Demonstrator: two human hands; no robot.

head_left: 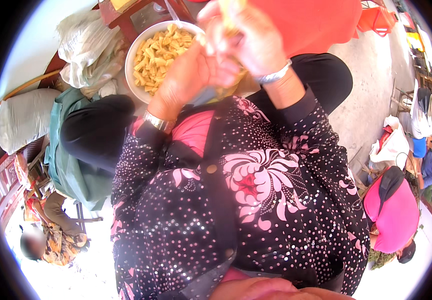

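- The person wears a black shirt with white dots and pink flowers.
- Red cloth spreads beyond the right hand, near the upper edge.
- A white round bowl stands beyond the left knee, filled with short yellow cut pieces.
- White plastic sacks slump just left of it.
- The right hand is curled closed, gripping a yellow piece, blurred at the upper edge.
- The left hand is half open, palm up, just below the right and partly in front of the bowl; whether it holds anything cannot be told.
- Silver bands circle the left wrist and right wrist.
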